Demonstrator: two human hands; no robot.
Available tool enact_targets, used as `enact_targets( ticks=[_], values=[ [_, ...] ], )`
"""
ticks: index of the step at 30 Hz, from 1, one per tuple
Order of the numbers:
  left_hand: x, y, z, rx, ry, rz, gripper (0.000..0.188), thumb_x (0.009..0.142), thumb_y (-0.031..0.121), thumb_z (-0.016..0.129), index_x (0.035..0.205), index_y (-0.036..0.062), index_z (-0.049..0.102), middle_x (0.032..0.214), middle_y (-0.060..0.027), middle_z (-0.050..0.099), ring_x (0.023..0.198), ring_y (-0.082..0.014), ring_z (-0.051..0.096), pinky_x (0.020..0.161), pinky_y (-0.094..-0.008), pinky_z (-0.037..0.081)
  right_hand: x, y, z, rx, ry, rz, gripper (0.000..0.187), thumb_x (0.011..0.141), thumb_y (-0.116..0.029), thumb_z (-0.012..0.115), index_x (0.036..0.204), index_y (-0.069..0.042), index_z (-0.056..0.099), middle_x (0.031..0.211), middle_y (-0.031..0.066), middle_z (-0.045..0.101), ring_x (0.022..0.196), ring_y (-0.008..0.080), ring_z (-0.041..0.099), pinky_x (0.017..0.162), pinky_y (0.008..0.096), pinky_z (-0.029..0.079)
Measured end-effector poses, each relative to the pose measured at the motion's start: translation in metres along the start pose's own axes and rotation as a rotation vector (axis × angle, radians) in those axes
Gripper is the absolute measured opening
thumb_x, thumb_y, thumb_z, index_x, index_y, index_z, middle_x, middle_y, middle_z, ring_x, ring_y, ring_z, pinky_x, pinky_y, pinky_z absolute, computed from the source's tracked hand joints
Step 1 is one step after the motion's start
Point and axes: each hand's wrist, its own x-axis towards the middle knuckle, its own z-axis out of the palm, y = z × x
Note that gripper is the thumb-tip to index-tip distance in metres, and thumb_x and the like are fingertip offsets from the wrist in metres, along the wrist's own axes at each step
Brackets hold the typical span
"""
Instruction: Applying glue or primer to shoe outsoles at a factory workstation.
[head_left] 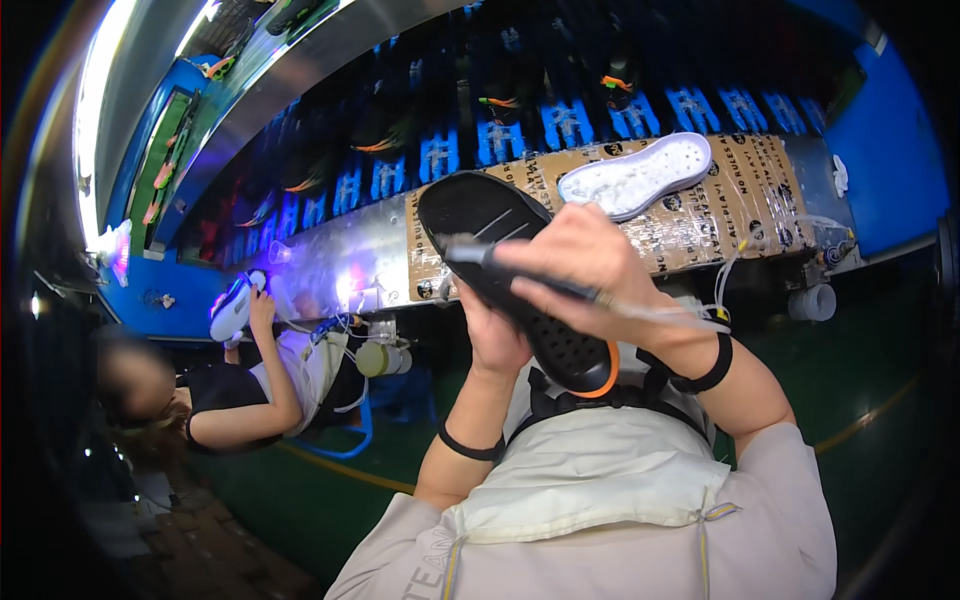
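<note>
Head view: beyond the wearer's pale apron (600, 475), a black sole (555, 345) with an orange near rim slants away to the left, its far end overlapping the cardboard (690, 235) in this line of sight. The left hand (495, 335) grips its left side, some fingers hidden; such a one-sided hold could let the sole twist if pressure falls on the far end. The right hand (595, 255), blurred, pinches a brush-like tool (545, 278) whose tip lies over the sole's far half; contact cannot be confirmed. A translucent tube (670, 313) near the right wrist could snag and pull the tip off line. Farther off, a white sole (640, 178) lies on the cardboard covering the surface (390, 260); an overreaching right hand might knock it toward the blue holders (570, 125) beyond.
</note>
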Motion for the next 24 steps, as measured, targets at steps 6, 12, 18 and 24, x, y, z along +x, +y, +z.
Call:
enact_targets(
  ticks=[6,12,18,24],
  values=[
    [0.007,0.0,-0.025,-0.09,-0.201,-0.033,0.088,0.105,0.077,0.024,0.153,0.0083,0.048,0.148,-0.0114,0.059,0.135,-0.027,0.059,0.114,-0.0434,0.048,-0.001,0.001,-0.013,0.314,-0.068,0.233,0.031,0.082,-0.013,0.086,0.112,-0.008,0.081,0.087,0.0045,0.073,0.084,0.0217,0.061,0.081,0.0358,0.046],
    [0.017,0.013,-0.025,-0.141,-0.138,0.108,0.076,0.108,0.068,0.029,0.156,0.0128,0.046,0.153,-0.0106,0.056,0.137,-0.0291,0.057,0.118,-0.0484,0.045,0.003,-0.006,-0.023,0.213,-0.281,-0.018,0.03,0.082,-0.013,0.085,0.112,-0.009,0.081,0.086,0.0062,0.074,0.077,0.022,0.061,0.079,0.0372,0.045],
    [0.026,0.03,-0.004,-0.265,-0.246,0.009,0.092,0.1,0.08,0.027,0.147,0.0056,0.054,0.13,-0.0256,0.066,0.123,-0.0379,0.065,0.105,-0.0489,0.055,-0.002,-0.022,-0.011,0.017,-0.285,-0.09,0.032,0.078,-0.01,0.083,0.109,-0.01,0.076,0.085,0.0042,0.068,0.083,0.0238,0.063,0.08,0.0401,0.046],
    [0.037,0.045,0.009,-0.371,-0.183,-0.042,0.097,0.097,0.085,0.031,0.134,-0.0008,0.059,0.118,-0.0214,0.065,0.106,-0.0359,0.063,0.093,-0.0487,0.056,-0.004,-0.029,-0.015,0.007,-0.109,0.112,0.027,0.08,-0.009,0.082,0.106,-0.01,0.077,0.082,0.0052,0.066,0.082,0.0246,0.062,0.076,0.0403,0.044]
  ],
)
